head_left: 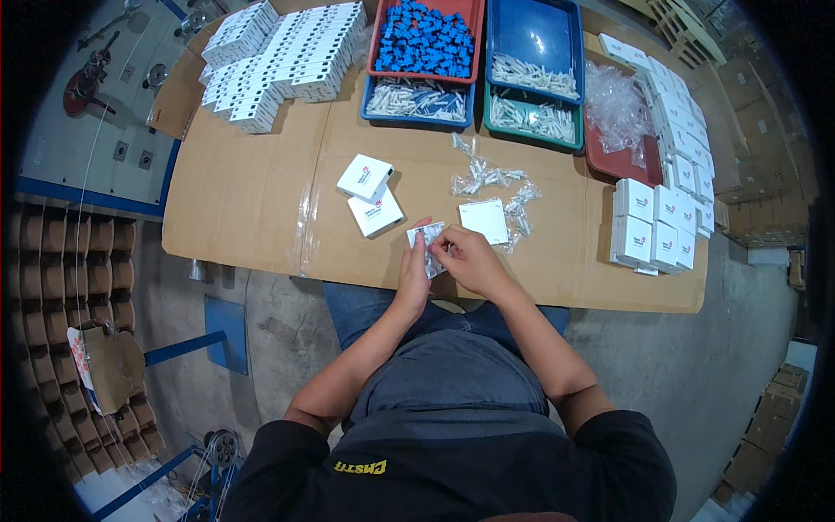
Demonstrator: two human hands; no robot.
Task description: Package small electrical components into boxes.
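Note:
My left hand (414,271) is closed around a white square plastic housing (429,232), held above the table's near edge with its detailed side facing up. My right hand (474,261) reaches over it from the right, fingertips pinched together against that side; whatever they hold is hidden. Just beyond my right hand lies a flat white square cover (484,221). Small clear bags of white parts (481,178) are spread beside and behind this cover. Left of my hands, one white box (365,177) rests partly on another white box (377,214).
Rows of white housings (300,52) stand at the back left. A red tray (372,65) of blue pieces and blue trays (532,39) of white parts line the far side. Stacked white boxes (639,222) and a dark red tray (617,167) with clear bags occupy the right.

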